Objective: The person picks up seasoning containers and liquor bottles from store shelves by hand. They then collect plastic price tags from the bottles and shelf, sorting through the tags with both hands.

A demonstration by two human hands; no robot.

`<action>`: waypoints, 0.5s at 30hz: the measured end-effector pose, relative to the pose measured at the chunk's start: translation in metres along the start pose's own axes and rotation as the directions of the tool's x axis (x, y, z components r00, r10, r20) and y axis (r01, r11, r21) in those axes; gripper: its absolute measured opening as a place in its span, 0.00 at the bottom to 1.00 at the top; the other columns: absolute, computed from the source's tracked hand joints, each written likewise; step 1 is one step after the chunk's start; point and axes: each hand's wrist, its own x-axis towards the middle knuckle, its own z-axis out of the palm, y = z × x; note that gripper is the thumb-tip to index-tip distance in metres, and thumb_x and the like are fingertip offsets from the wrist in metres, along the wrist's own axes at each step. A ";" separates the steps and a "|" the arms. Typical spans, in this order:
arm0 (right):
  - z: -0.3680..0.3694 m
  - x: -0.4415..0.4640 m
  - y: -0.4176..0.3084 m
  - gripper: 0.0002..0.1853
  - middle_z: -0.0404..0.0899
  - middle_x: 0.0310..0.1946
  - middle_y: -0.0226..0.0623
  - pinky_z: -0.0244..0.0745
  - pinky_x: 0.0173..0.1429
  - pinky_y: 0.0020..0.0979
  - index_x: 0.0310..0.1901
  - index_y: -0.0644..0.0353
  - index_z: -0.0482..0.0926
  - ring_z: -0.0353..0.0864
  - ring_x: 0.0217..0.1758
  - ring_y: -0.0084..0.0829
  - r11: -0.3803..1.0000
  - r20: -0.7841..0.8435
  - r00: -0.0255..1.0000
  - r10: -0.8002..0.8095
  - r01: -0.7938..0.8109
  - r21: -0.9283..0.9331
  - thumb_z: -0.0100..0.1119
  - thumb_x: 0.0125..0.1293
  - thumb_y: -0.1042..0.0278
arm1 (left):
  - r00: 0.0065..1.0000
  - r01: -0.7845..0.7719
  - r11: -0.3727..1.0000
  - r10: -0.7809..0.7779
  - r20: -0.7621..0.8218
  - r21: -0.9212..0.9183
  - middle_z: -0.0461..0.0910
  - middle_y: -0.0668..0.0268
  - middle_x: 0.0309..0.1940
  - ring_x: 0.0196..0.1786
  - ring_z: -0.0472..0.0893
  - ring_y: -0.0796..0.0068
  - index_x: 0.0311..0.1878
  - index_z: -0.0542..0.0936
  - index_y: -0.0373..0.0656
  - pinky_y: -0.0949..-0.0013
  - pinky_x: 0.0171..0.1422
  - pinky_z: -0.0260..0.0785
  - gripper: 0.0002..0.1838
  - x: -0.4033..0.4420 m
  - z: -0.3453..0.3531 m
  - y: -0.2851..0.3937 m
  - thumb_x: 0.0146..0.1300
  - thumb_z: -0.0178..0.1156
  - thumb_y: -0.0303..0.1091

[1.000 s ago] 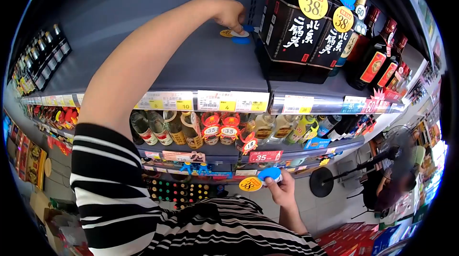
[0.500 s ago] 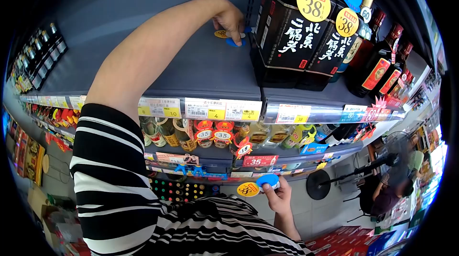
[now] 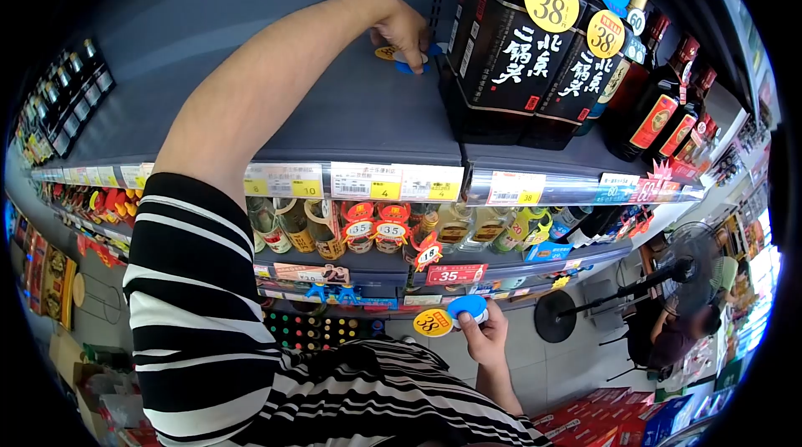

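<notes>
My left arm stretches over the upper shelf, and my left hand [image 3: 403,31] is closed, fingers pointing down, on a blue-and-yellow price tag [image 3: 386,53] at the shelf surface. Part of that tag is hidden under the fingers. Just right of this hand stand black liquor boxes [image 3: 499,71] with white lettering, carrying round yellow "38" tags [image 3: 551,2] with blue clips. Lower down, in front of my body, my right hand [image 3: 486,337] pinches another price tag [image 3: 433,322], a yellow "38" disc joined to a blue round clip, between thumb and fingers.
Dark bottles [image 3: 660,125] with red labels stand right of the boxes. Small bottles [image 3: 71,96] line the far left. Price labels [image 3: 380,181] run along the shelf edge, above lower shelves of bottles. A standing fan [image 3: 660,282] and a seated person [image 3: 681,334] are at right.
The view has shifted slightly. My left hand stays at the shelf, with its tag's blue part a little higher in view. My right hand has barely moved, still holding its tag.
</notes>
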 end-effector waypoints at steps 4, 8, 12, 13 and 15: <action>0.004 0.000 -0.004 0.06 0.79 0.31 0.32 0.75 0.36 0.22 0.39 0.66 0.75 0.77 0.32 0.18 0.997 -0.015 1.000 0.015 -0.014 0.077 0.59 0.63 0.73 | 1.000 0.008 1.000 -0.008 0.024 0.005 0.71 0.52 0.56 0.54 0.75 0.58 0.62 0.67 0.38 0.59 0.51 0.73 0.37 0.004 -0.001 0.005 0.50 0.65 0.47; 0.003 0.000 -0.003 0.08 0.79 0.32 0.33 0.77 0.36 0.24 0.39 0.66 0.75 0.78 0.33 0.20 0.999 -0.029 0.999 -0.043 0.043 0.019 0.59 0.63 0.71 | 0.995 0.052 0.997 -0.057 0.086 0.058 0.75 0.52 0.46 0.43 0.78 0.59 0.56 0.72 0.37 0.59 0.44 0.75 0.31 0.005 -0.004 0.014 0.51 0.64 0.45; 0.007 0.000 -0.006 0.09 0.79 0.32 0.34 0.78 0.35 0.24 0.41 0.67 0.75 0.78 0.33 0.21 0.998 -0.045 0.999 -0.030 0.032 0.057 0.59 0.63 0.70 | 0.999 0.011 0.997 -0.015 0.042 0.079 0.76 0.52 0.41 0.37 0.79 0.60 0.52 0.75 0.35 0.60 0.37 0.75 0.26 0.013 -0.001 0.007 0.53 0.63 0.42; 0.007 -0.001 -0.006 0.10 0.79 0.32 0.34 0.77 0.35 0.24 0.41 0.67 0.75 0.78 0.32 0.21 0.998 -0.054 0.998 -0.025 0.028 0.059 0.59 0.63 0.70 | 1.000 0.018 0.998 -0.020 0.024 0.065 0.76 0.52 0.42 0.38 0.79 0.60 0.52 0.75 0.35 0.60 0.36 0.76 0.25 0.010 -0.001 0.008 0.54 0.62 0.42; 0.008 -0.001 -0.006 0.10 0.79 0.32 0.34 0.77 0.34 0.24 0.42 0.66 0.75 0.79 0.32 0.21 0.998 -0.068 0.997 -0.021 0.026 0.065 0.59 0.63 0.70 | 1.000 0.030 0.998 -0.030 -0.003 0.055 0.75 0.51 0.44 0.40 0.79 0.58 0.52 0.74 0.35 0.60 0.35 0.77 0.24 0.004 -0.001 0.012 0.56 0.60 0.40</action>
